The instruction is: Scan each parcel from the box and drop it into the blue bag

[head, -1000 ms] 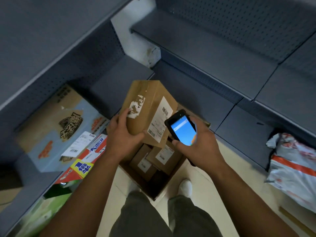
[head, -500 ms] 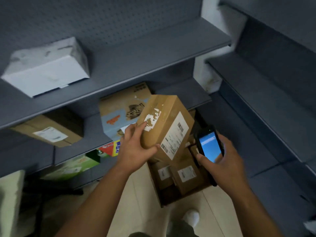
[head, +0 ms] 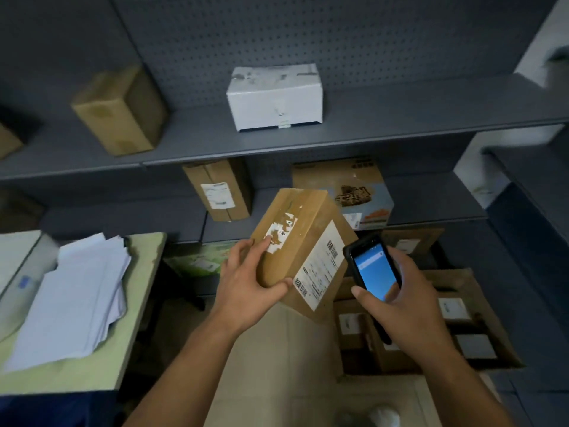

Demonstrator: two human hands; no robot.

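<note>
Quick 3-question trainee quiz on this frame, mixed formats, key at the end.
1. True or false: the left hand grips the cardboard parcel.
2. The right hand holds: A) a tape roll; B) a handheld scanner with a lit blue screen; C) a marker.
3. Fill in: the rightmost box on the upper shelf is coloured ____.
Key: 1 true; 2 B; 3 white.

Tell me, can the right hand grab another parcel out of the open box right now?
Probably not. The right hand is wrapped round the handheld scanner, so its fingers are taken. The open box lies just beneath it with nothing between.
</note>
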